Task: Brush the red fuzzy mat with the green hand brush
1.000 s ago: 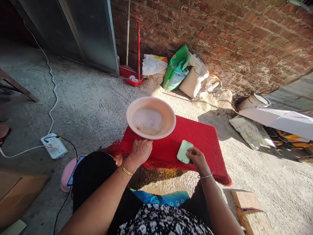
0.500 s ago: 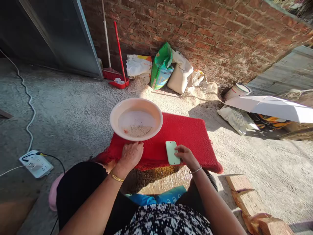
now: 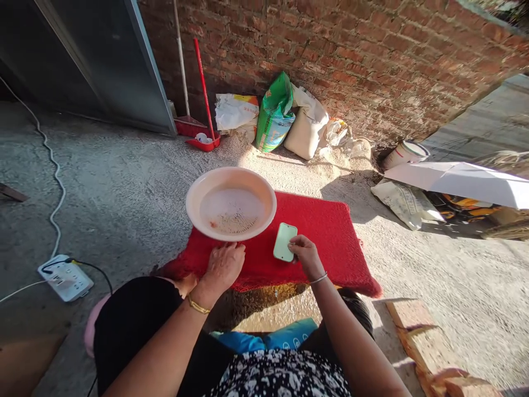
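My right hand pinches the right edge of a flat, pale green case with rounded corners, tilted a little above the red cloth. What the case contains cannot be seen. A pale pink plastic basin stands at the left of the cloth, with shallow water and dark specks inside. Just below its near rim, my left hand rests on the cloth with its back up. No object shows in that hand, and its fingertips are partly hidden.
A white power strip with cables lies on the floor at left. Bricks line the lower right. By the brick wall stand a red dustpan, a green sack, a beige sack and a white bucket.
My right hand has moved the pale green case up and to the left, closer to the basin, and the case has turned slightly. My left hand stays by the basin's near rim.
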A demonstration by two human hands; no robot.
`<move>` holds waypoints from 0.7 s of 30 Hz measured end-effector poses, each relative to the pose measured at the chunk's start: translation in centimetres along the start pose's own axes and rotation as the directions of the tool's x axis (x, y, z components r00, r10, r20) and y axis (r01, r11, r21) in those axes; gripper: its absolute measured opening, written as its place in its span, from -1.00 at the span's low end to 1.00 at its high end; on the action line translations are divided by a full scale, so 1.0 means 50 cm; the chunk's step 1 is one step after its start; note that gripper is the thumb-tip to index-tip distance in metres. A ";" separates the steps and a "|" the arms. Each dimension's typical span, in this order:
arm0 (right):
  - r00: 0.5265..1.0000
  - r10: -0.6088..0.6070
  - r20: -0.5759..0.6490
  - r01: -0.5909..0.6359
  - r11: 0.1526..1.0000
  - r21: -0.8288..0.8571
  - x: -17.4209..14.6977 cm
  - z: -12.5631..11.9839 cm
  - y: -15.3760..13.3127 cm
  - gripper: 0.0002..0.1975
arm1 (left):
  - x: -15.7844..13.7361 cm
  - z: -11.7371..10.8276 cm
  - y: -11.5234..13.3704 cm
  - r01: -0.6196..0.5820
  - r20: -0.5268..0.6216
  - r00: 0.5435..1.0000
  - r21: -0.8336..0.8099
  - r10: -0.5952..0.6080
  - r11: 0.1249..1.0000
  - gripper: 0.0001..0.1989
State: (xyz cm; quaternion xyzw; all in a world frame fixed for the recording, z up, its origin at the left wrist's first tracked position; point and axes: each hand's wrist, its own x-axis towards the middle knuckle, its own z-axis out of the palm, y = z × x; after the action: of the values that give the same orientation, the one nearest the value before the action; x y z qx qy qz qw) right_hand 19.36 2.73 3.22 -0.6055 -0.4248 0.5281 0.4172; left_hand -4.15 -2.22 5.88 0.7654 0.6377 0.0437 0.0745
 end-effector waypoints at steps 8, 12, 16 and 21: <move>0.998 0.041 0.041 -0.038 0.997 -0.068 0.059 0.010 0.002 -0.72 | 0.009 -0.011 0.008 0.019 0.036 0.999 -0.037 -0.018 0.999 -0.71; 0.965 0.013 -0.262 -0.052 0.989 -0.141 0.034 -0.201 0.007 -0.65 | 0.009 -0.006 0.014 0.001 0.036 0.999 -0.037 0.000 0.999 -0.71; 0.908 -0.061 -0.414 -0.016 0.984 -0.180 0.001 -0.299 0.003 -0.64 | 0.005 0.004 0.018 -0.032 0.008 0.999 -0.027 0.033 0.999 -0.72; 0.996 -0.025 -0.089 0.021 0.999 -0.045 0.028 -0.119 -0.011 -0.65 | 0.003 0.005 0.022 -0.072 0.000 0.997 -0.018 0.072 0.997 -0.74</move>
State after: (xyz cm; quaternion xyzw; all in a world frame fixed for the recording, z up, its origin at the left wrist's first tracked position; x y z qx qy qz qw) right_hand 25.35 3.87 3.89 -0.6327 -0.4242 0.4859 0.4285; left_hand -3.01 -2.28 5.79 0.7871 0.6095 0.0518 0.0798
